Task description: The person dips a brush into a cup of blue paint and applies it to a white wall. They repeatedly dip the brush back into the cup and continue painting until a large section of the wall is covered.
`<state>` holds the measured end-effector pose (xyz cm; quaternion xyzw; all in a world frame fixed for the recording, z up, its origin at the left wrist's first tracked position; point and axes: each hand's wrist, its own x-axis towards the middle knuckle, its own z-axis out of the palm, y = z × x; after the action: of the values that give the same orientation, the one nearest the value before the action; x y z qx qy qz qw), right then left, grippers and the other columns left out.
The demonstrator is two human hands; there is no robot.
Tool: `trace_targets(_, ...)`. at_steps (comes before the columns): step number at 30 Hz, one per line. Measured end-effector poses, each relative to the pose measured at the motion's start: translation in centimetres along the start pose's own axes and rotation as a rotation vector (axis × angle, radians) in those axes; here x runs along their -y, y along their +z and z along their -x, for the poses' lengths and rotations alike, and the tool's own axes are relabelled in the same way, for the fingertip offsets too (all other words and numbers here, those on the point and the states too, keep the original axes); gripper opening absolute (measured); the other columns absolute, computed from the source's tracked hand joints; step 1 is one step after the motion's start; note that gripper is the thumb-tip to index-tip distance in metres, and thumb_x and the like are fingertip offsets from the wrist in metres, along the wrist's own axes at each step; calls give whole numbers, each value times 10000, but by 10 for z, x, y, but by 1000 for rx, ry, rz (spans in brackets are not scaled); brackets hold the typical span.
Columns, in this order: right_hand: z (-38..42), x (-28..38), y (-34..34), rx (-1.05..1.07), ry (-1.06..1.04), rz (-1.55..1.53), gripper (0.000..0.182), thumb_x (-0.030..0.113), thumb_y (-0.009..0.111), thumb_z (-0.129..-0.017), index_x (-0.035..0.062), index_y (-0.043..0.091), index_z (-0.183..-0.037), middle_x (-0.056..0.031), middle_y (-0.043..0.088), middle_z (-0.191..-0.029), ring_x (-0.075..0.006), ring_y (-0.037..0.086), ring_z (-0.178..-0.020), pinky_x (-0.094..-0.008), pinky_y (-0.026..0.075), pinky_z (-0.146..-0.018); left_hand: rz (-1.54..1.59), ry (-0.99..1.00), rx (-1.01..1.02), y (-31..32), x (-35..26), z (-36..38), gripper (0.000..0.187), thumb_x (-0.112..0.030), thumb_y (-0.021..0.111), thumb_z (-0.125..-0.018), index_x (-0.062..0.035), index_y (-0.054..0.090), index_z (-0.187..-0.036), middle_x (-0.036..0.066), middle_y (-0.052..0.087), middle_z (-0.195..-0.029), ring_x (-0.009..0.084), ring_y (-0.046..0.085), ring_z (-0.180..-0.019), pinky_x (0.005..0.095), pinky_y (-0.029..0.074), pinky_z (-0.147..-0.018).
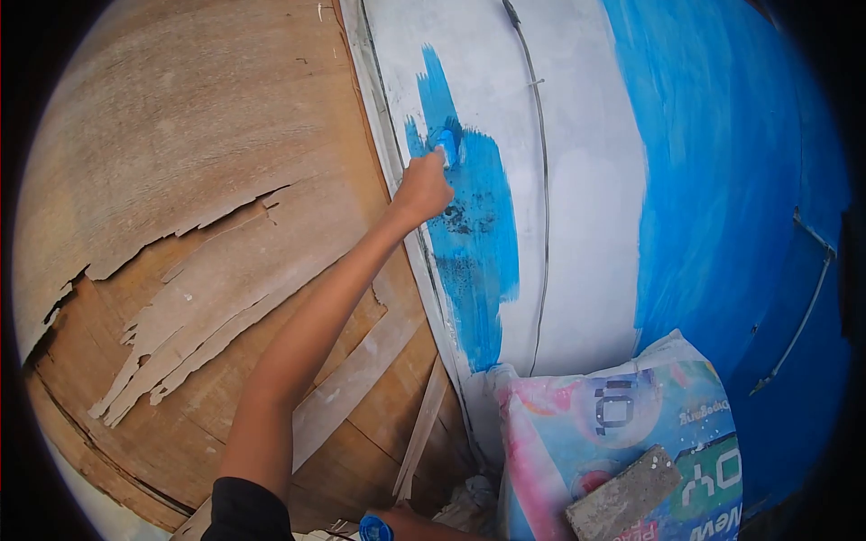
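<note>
My left hand (424,187) is stretched up to the wall, closed around a paintbrush (447,142) whose head is covered in blue and pressed on the surface. Most of the brush's handle is hidden in the fist. Around and below it spreads a patch of wet-looking blue paint (483,212) with dark specks and streaky ends. Low at the bottom edge, my right hand (406,521) is partly cut off, with its fingers by a small blue paint container (375,528) that it appears to hold.
A thin cable (543,171) runs down the white wall (586,207); farther right the wall (713,171) is blue. Peeling plywood (216,108) stands at left. A printed sack (550,433) with a flat grey block (627,494) on it sits bottom right.
</note>
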<state>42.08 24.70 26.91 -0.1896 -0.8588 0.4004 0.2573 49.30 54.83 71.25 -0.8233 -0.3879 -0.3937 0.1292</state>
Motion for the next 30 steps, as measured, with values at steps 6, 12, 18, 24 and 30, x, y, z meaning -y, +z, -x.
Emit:
trace_targets(6,3,-25,25,44,96,29,836,406,860,-535,151,503,-1247,-135,664,-1061,-376,623,-1045,-571,357,-914,-127,-11,465,57,20,89,367,-29,622,-734,153,572,-1049,337,647,-924,445,669,-862,461,554,-774)
trace_targets(12,0,-19,16,133,131,93,834,419,852,-541,167,500,-1253,-138,665,-1060,-370,628,-1025,-547,360,-894,-44,-248,531,21,7,33,301,-66,599,-782,121,650,-1013,210,661,-771,277,636,-562,384,502,-518)
trace_targets(18,2,11,-11,10,84,-21,534,379,839,-590,158,616,-1021,-127,672,-912,-345,644,-881,-492,457,-793,46,-227,390,-60,-23,-86,167,4,522,-739,51,521,-578,150,534,-560,190,455,-415,350,345,-356)
trace_targets(24,1,0,-6,-22,31,-51,549,366,854,-584,151,605,-1025,-134,665,-906,-348,640,-870,-482,467,-763,20,-232,230,-116,-52,-140,196,-12,494,-747,22,516,-555,127,521,-542,143,375,-388,305,262,-345)
trace_targets(30,0,-10,2,-20,-32,-67,555,379,852,-581,157,598,-1021,-120,638,-942,-341,622,-900,-470,461,-782,-110,5,-243,-141,-43,-176,121,-56,568,-730,57,611,-722,245,622,-722,326,611,-641,403,481,-567)
